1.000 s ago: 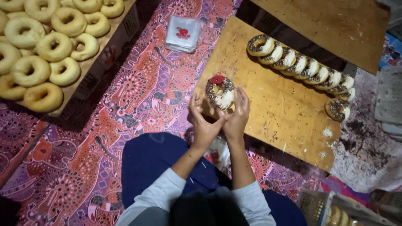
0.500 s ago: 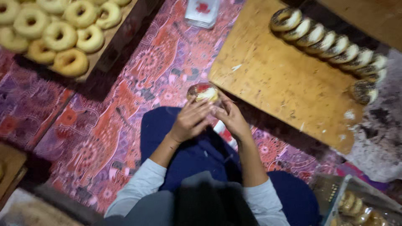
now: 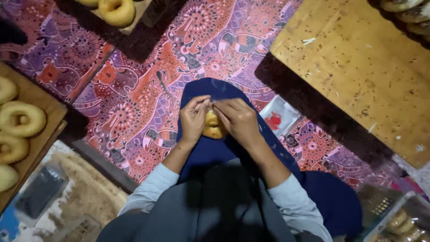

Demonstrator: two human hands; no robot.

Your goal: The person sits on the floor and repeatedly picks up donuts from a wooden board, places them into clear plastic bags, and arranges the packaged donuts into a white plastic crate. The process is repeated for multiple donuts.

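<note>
While both hands meet over the lap, they close together on a donut [image 3: 213, 127], which sits between them above the dark blue cloth [image 3: 210, 152] covering the legs. Left hand [image 3: 194, 120] curls its fingers around the donut's left edge, thumb and forefinger pinched at the top. Right hand [image 3: 239, 121] lies over the right side, fingers bent and tips meeting the left hand's tips just above the donut. Only a golden, glossy patch of the donut shows between the palms; the rest is hidden, so its topping cannot be told from this view.

Both wrists angle inward from pale grey-blue sleeves [image 3: 154, 188], forearms forming a narrow V that points away from the body.

Underneath lies a mat [image 3: 134, 89] with a busy red, purple and orange print. Just right of the hands, a small clear plastic packet [image 3: 278, 117] with a red mark rests on the mat. Far right, a bare wooden board [image 3: 358, 67], flecked with dark crumbs, slants across the corner, with a few ring pastries [image 3: 410, 18] at its far edge. On the left, a wooden tray [image 3: 42, 107] carries plain, smooth, pale-gold donuts [image 3: 20, 118], and another plain ring [image 3: 116, 10] sits on a tray at the far top.
</note>
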